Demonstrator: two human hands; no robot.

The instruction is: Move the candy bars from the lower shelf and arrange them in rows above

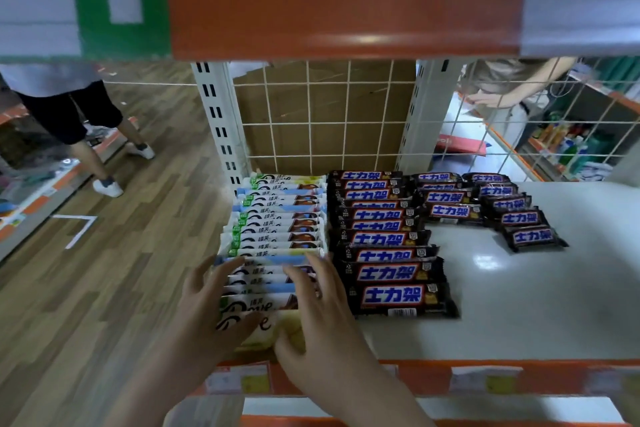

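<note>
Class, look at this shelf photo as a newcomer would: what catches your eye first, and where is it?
Two hands, the left hand and right hand, rest on the near end of a row of white candy bars at the shelf's left edge. Beside it, rows of dark brown candy bars fill the shelf's middle.

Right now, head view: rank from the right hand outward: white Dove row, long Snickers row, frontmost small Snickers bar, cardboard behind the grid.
From the right hand:
1. White Dove row, under its fingers, shelf's left end.
2. Long Snickers row, just right.
3. Frontmost small Snickers bar, farther right.
4. Cardboard, behind the wire grid.
</note>
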